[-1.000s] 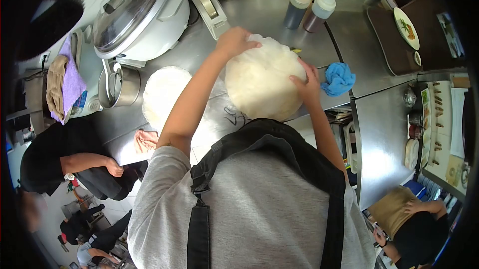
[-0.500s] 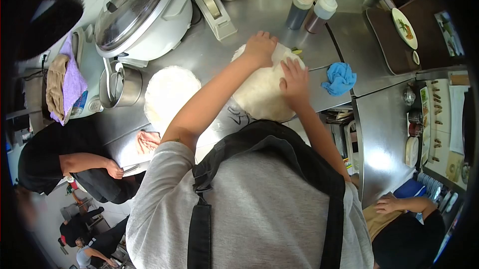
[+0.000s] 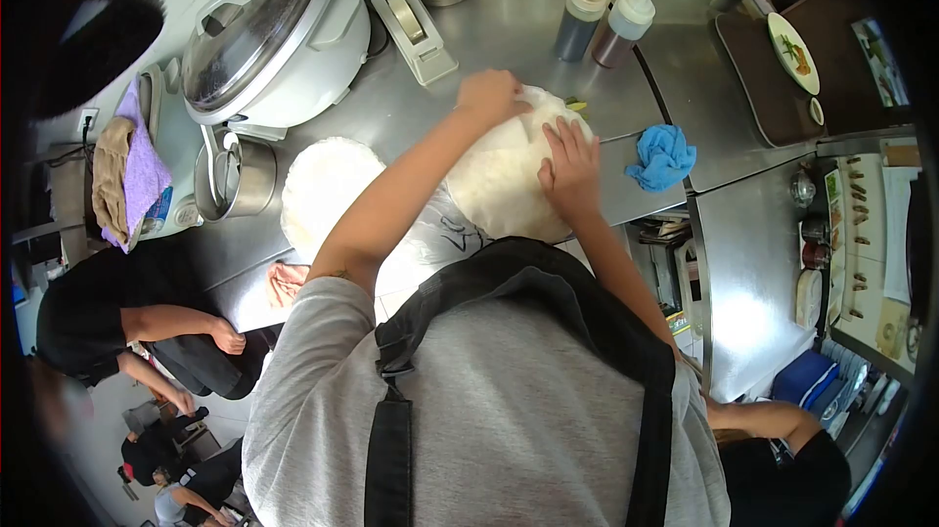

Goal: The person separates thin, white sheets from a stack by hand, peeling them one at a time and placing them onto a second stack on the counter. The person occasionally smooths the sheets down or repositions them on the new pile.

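A pale, round, flat stack (image 3: 504, 190), looking like thin dough sheets or flatbreads, lies on the steel counter in front of me. My left hand (image 3: 491, 97) is closed at its far left edge, the fingers curled round the rim and partly hidden. On the right side of the stack my right hand (image 3: 572, 165) rests flat, fingers spread. Clear plastic with black markings (image 3: 455, 234) shows beside the stack's near left edge. A second white round (image 3: 328, 185) lies to the left, partly behind my left forearm.
A large white cooker (image 3: 284, 48), a steel pot (image 3: 240, 175) and a tape dispenser (image 3: 416, 33) stand left and behind. Sauce bottles (image 3: 624, 28) are at the back. A blue cloth (image 3: 662, 157) lies right, near a brown tray (image 3: 748, 77). Co-workers stand on both sides.
My left hand has drawn back slightly to the left and curled at the stack's edge; its fingers lay stretched over the top before. My right hand stays on the stack, shifted slightly.
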Demonstrator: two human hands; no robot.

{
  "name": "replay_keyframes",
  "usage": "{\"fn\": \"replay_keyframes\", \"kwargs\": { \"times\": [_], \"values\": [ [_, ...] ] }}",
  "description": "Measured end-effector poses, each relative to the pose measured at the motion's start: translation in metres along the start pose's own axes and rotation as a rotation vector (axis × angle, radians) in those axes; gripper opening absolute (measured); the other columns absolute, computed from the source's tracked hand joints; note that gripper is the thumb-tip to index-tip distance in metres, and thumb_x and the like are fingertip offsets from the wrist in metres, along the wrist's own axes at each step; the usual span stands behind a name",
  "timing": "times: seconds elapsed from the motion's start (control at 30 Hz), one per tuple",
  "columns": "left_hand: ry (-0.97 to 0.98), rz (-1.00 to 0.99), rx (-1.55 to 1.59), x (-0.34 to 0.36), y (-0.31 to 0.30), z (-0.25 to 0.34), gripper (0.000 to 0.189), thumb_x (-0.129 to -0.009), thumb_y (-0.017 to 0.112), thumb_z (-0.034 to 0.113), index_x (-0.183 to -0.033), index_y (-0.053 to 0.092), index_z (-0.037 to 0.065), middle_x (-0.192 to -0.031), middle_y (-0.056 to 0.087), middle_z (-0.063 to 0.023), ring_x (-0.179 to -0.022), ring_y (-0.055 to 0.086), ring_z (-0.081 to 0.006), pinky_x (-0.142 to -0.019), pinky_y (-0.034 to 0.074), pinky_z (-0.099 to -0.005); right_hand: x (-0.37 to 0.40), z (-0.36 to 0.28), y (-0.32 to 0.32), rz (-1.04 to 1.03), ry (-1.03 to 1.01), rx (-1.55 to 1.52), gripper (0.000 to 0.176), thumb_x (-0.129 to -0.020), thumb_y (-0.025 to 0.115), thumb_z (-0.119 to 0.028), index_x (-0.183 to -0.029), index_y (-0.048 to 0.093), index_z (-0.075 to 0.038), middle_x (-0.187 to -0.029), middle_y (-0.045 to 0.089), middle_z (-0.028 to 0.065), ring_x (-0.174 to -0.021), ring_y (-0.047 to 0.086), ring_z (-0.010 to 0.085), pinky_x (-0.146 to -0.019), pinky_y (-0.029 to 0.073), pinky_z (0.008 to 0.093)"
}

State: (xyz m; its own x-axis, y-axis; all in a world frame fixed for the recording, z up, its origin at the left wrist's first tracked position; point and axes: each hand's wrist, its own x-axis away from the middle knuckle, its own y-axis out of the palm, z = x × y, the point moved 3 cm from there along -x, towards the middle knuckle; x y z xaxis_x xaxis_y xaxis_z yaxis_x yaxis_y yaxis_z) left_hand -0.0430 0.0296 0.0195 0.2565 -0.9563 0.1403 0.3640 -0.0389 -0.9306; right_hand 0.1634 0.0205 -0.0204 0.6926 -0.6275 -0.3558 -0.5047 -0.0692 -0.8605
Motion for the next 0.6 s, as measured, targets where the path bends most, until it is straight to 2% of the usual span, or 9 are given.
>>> {"fn": "replay_keyframes", "kwargs": {
  "times": [0.2, 0.3, 0.4, 0.53, 0.6],
  "values": [
    [-0.218, 0.034, 0.084, 0.022, -0.039, -0.047, 0.051, -0.067, 0.078, 0.056, -0.098, 0.076, 0.015, -0.096, 0.072, -0.0115, -0.092, 0.068, -0.028, -0.079, 0.053, -0.0381, 0.0, 0.001, 0.001, -0.03, 0.023, -0.003, 0.054, -0.083, 0.056, -0.018, -0.136, 0.051, -0.012, -0.146, 0.045, 0.0096, -0.139, 0.036, 0.0304, -0.115, 0.02, 0.0581],
    [-0.212, 0.176, 0.144, 0.038, -0.056, -0.071, 0.054, -0.066, 0.079, 0.056, -0.098, 0.076, 0.013, -0.088, 0.072, -0.0128, -0.085, 0.069, -0.0287, -0.075, 0.053, -0.0383, 0.0, 0.001, 0.004, -0.046, 0.024, 0.013, 0.054, -0.083, 0.055, -0.019, -0.136, 0.051, -0.012, -0.146, 0.045, 0.0094, -0.139, 0.036, 0.0302, -0.115, 0.02, 0.0582],
    [-0.299, 0.118, 0.146, 0.063, -0.094, -0.069, 0.048, -0.068, 0.079, 0.051, -0.098, 0.076, 0.013, -0.095, 0.073, -0.013, -0.088, 0.069, -0.0292, -0.079, 0.054, -0.0396, -0.001, 0.001, 0.005, -0.053, 0.021, 0.029, 0.055, -0.083, 0.055, -0.02, -0.137, 0.05, -0.013, -0.146, 0.045, 0.0097, -0.139, 0.036, 0.0304, -0.115, 0.019, 0.0586],
    [-0.267, 0.271, 0.122, 0.098, -0.132, -0.069, 0.048, -0.069, 0.08, 0.049, -0.094, 0.077, 0.008, -0.089, 0.072, -0.0151, -0.085, 0.069, -0.0316, -0.079, 0.054, -0.0393, 0.001, 0.002, 0.009, -0.048, 0.004, 0.055, 0.055, -0.084, 0.053, -0.019, -0.138, 0.049, -0.013, -0.146, 0.044, 0.0091, -0.14, 0.035, 0.0311, -0.115, 0.019, 0.0587],
    [-0.234, 0.277, 0.163, 0.119, -0.153, -0.066, 0.047, -0.07, 0.079, 0.048, -0.093, 0.077, 0.007, -0.087, 0.072, -0.0155, -0.083, 0.068, -0.0324, -0.077, 0.053, -0.0384, 0.0, 0.002, 0.01, -0.078, 0.03, 0.071, 0.056, -0.084, 0.055, -0.02, -0.138, 0.048, -0.012, -0.147, 0.043, 0.01, -0.141, 0.033, 0.0319, -0.115, 0.019, 0.0585]
  ]
}}
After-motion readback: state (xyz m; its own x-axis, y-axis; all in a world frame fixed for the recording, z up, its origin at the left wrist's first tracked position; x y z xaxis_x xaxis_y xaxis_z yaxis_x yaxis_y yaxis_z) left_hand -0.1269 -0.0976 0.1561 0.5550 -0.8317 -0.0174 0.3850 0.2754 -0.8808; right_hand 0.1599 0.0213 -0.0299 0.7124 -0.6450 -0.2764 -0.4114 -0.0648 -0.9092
